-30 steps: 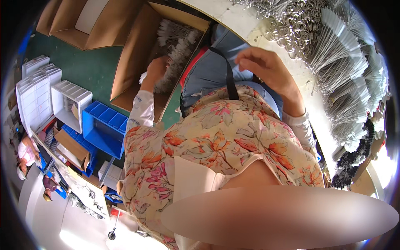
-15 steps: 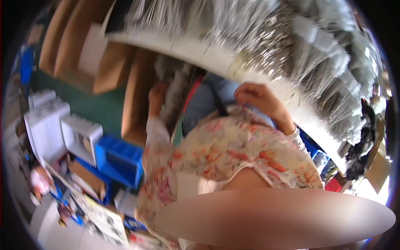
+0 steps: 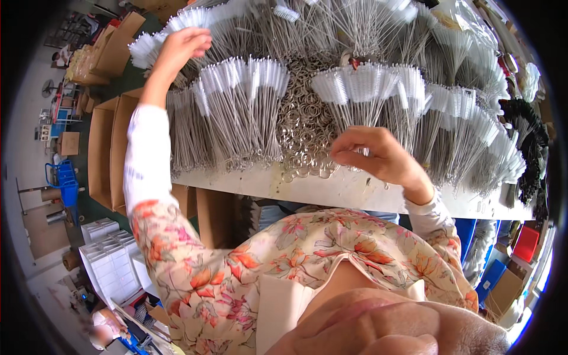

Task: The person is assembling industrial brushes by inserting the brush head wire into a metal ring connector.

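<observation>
My left hand (image 3: 184, 47) is stretched out over the far left of the table, its fingers loosely extended beside white-bristled wire brushes (image 3: 228, 26). Nothing shows in it. Nearer me, my right hand (image 3: 381, 155) hovers at the right side of a heap of metal rings (image 3: 305, 121). Its thumb and fingertips are drawn together; whatever lies between them is hidden or too small to name. Left of the rings stands a bundle of tube brushes (image 3: 242, 100), bristles pointing away from me. Another bundle (image 3: 373, 89) lies just beyond my right hand.
More brush bundles (image 3: 467, 118) fill the table's right side, with black-bristled ones (image 3: 526, 160) at its end. The white table edge (image 3: 236, 180) runs before my body. Cardboard boxes (image 3: 109, 157) stand at the left; white plastic bins (image 3: 112, 257) sit lower left, near another person (image 3: 106, 325).
My left hand has risen from beside a cardboard box below the table edge to the far left brushes. My right hand has moved from near my lap to above the table by the rings.
</observation>
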{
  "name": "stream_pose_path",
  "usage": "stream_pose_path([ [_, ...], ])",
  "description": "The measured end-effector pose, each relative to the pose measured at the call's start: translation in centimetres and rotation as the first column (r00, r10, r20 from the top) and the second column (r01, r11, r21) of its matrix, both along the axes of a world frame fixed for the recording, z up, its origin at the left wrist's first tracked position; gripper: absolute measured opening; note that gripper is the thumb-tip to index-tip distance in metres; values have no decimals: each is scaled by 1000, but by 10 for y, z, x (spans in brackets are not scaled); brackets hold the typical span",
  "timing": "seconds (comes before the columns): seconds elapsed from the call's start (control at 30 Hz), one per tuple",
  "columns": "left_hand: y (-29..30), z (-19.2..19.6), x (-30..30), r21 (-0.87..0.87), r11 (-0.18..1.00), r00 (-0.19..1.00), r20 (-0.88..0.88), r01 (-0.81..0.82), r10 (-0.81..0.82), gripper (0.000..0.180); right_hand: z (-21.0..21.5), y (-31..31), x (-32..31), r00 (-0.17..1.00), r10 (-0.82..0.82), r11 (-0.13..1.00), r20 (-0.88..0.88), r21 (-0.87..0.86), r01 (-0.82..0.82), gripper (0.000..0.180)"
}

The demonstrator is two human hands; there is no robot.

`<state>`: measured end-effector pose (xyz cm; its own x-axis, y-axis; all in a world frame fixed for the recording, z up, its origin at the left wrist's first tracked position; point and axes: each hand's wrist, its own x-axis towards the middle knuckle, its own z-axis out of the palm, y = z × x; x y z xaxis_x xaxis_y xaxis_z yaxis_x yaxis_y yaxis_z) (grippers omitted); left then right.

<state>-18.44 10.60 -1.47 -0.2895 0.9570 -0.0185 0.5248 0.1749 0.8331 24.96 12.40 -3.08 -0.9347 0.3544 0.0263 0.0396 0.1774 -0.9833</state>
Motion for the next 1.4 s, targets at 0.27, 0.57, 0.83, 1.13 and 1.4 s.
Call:
stream_pose_path([
  [0.27,141,-76,-35,-307,830,835,-463,-465,297,23,34,83,53,966,-247,869,78,459,185,12],
  [0.57,131,-87,-36,-313,767,823,-315,-560,472,19,8,197,-79,975,-205,507,88,862,28,16],
  [0.83,114,-54,-32,-129,830,833,-209,-543,512,15,-18,195,-134,881,-386,439,274,895,-86,18],
  [1.13,143,-32,58,-6,978,977,-50,-207,206,31,35,249,-99,846,-478,876,-236,-202,438,15],
  [1.4,158,-68,54,-88,970,973,-60,-228,223,18,-15,375,38,610,-791,591,-44,200,781,9],
])
